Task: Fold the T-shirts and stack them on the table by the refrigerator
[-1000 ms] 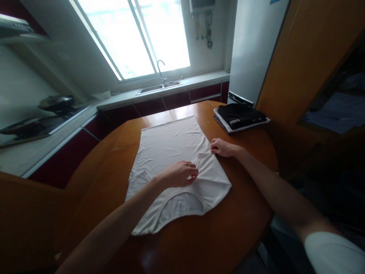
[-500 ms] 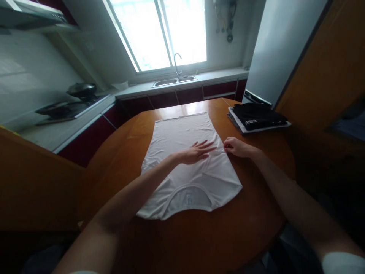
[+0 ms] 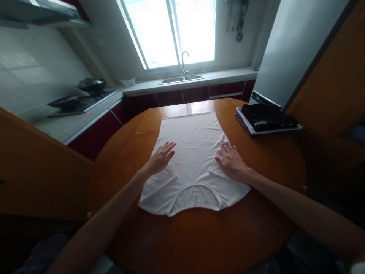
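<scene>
A white T-shirt (image 3: 194, 148) lies spread on the brown wooden table (image 3: 196, 239), its neckline toward me and its hem toward the window. Wrinkles run across the sleeves and sides. My left hand (image 3: 161, 158) is at the shirt's left side, fingers stretched out; whether it presses on the cloth I cannot tell. On the right side of the shirt, my right hand (image 3: 231, 160) rests flat with its fingers extended. Neither hand grips the fabric. A small label shows inside the collar.
Folded clothes, a black garment (image 3: 266, 117) on top, are stacked at the table's far right. Behind the table runs a counter with a sink (image 3: 171, 80) and tap. To the left is a stove (image 3: 85, 102) with pans; a fridge (image 3: 299, 49) stands at the right.
My left hand has moved from the shirt's right half to its left side. My right hand has let go of the right edge and flattened onto the cloth. The right-side fold is smoothed out.
</scene>
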The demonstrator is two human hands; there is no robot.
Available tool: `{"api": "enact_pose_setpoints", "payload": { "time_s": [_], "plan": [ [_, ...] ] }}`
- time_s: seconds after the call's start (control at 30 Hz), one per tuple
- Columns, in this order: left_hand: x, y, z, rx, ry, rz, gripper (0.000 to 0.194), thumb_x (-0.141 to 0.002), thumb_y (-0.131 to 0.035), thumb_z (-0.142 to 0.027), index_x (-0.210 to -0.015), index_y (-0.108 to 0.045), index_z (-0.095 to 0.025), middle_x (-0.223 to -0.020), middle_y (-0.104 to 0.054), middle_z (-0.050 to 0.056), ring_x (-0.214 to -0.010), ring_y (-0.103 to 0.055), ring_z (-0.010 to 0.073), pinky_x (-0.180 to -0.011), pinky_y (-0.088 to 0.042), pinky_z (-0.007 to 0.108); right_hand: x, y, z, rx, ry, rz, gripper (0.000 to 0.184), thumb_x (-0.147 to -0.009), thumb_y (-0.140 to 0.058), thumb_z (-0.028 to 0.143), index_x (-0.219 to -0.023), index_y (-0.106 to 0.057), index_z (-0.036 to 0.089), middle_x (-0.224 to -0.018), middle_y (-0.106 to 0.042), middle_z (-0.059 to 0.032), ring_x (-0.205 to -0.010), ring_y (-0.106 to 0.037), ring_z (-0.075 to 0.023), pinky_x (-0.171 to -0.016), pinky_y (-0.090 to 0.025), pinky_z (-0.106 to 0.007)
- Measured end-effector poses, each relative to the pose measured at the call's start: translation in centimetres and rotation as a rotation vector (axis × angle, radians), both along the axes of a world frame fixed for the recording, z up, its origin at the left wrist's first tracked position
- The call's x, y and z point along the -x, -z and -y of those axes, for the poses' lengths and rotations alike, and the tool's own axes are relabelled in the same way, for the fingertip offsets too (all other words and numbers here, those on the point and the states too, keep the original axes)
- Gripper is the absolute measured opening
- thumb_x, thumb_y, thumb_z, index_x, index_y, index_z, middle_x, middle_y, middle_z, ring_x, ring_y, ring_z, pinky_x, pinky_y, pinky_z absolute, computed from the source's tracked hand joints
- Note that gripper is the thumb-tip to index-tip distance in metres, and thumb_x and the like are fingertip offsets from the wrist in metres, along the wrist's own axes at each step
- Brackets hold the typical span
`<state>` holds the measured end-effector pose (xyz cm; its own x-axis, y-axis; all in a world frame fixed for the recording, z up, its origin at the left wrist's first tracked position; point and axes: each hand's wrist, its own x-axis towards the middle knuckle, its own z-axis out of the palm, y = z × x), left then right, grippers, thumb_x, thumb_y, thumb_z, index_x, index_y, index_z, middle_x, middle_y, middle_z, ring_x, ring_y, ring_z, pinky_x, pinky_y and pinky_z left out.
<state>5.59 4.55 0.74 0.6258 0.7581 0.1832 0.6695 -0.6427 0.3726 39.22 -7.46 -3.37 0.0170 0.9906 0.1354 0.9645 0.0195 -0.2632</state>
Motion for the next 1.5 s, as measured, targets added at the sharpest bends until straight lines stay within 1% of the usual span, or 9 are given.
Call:
{"api": "enact_pose_setpoints", "payload": {
  "time_s": [0.17,0.33,0.53,0.7,0.87,1.03,1.2,1.3,1.5],
  "plan": [
    [1.7,2.1,0.5,0.043,-0.030,-0.010,0.071,-0.101,-0.026,-0.060,-0.151,-0.045,-0.014,-0.159,-0.041,0.016,-0.153,-0.026,0.0301,-0.123,-0.021,0.053,-1.2,0.1,0.1,0.067,0.022,0.060,0.079,-0.102,-0.020,0.060,-0.159,-0.025,0.006,-0.167,-0.020,-0.0168,-0.156,-0.013,-0.0271,-0.125,-0.008,-0.052],
    [1.8,2.1,0.4,-0.014,-0.029,0.075,0.065,-0.102,-0.029,-0.056,-0.150,-0.046,-0.016,-0.157,-0.044,0.014,-0.151,-0.030,0.0279,-0.123,-0.022,0.051,1.0,-0.1,1.7,-0.058,0.043,0.110,0.083,-0.101,-0.025,0.061,-0.160,-0.021,0.003,-0.167,-0.015,-0.0203,-0.156,-0.007,-0.0298,-0.125,-0.005,-0.054],
    [2.0,2.6,0.2,0.007,0.002,0.075,0.069,-0.099,-0.030,-0.064,-0.146,-0.051,-0.018,-0.154,-0.048,0.015,-0.149,-0.034,0.0310,-0.122,-0.025,0.053,3.2,0.3,3.3,0.049,-0.070,0.087,0.085,-0.100,-0.031,0.062,-0.157,-0.029,0.000,-0.165,-0.020,-0.0226,-0.156,-0.011,-0.0302,-0.126,-0.009,-0.048],
    [2.3,2.9,-0.2,-0.004,-0.003,0.118,0.074,-0.098,-0.030,-0.069,-0.145,-0.053,-0.016,-0.152,-0.050,0.015,-0.148,-0.035,0.0306,-0.122,-0.028,0.050,2.1,-0.8,2.7,0.000,-0.011,0.049,0.080,-0.101,-0.028,0.060,-0.159,-0.026,0.004,-0.166,-0.019,-0.0197,-0.156,-0.013,-0.0284,-0.126,-0.013,-0.048],
    [2.5,2.9,-0.1,0.010,-0.008,0.140,0.073,-0.098,-0.032,-0.067,-0.144,-0.053,-0.014,-0.152,-0.051,0.015,-0.148,-0.035,0.0294,-0.123,-0.027,0.048,0.4,-0.4,1.7,0.094,0.059,0.043,0.079,-0.102,-0.025,0.060,-0.158,-0.028,0.005,-0.166,-0.020,-0.0189,-0.156,-0.013,-0.0291,-0.125,-0.009,-0.052],
    [2.9,2.6,-0.1,0.010,-0.051,0.173,0.070,-0.098,-0.034,-0.065,-0.141,-0.056,-0.014,-0.150,-0.053,0.015,-0.146,-0.040,0.0283,-0.121,-0.031,0.048,-1.2,-0.5,1.0,0.030,0.133,-0.047,0.072,-0.104,-0.018,0.053,-0.159,-0.026,0.008,-0.166,-0.021,-0.0179,-0.155,-0.015,-0.0294,-0.124,-0.013,-0.057],
    [3.2,2.3,-0.3,-0.019,-0.091,0.200,0.065,-0.098,-0.037,-0.061,-0.137,-0.059,-0.013,-0.146,-0.057,0.015,-0.141,-0.047,0.0277,-0.120,-0.033,0.047,-2.2,-0.5,0.7,0.055,0.056,-0.031,0.063,-0.105,-0.022,0.051,-0.155,-0.039,0.017,-0.164,-0.030,-0.0122,-0.154,-0.020,-0.0294,-0.122,-0.010,-0.063],
    [3.3,2.3,-0.4,-0.022,-0.113,0.200,0.063,-0.097,-0.038,-0.059,-0.135,-0.060,-0.013,-0.145,-0.058,0.015,-0.139,-0.050,0.0286,-0.119,-0.035,0.047,-2.2,-0.3,0.8,0.067,0.080,-0.011,0.062,-0.105,-0.024,0.053,-0.152,-0.044,0.017,-0.162,-0.036,-0.0131,-0.153,-0.021,-0.0307,-0.121,-0.008,-0.066],
    [3.4,2.3,-0.5,-0.037,-0.111,0.219,0.060,-0.096,-0.039,-0.057,-0.132,-0.062,-0.014,-0.141,-0.061,0.015,-0.136,-0.053,0.0286,-0.117,-0.039,0.046,-2.0,-0.8,0.8,0.041,0.135,-0.077,0.060,-0.105,-0.025,0.052,-0.147,-0.049,0.016,-0.159,-0.040,-0.0150,-0.151,-0.029,-0.0313,-0.120,-0.014,-0.065]
  ]
}}
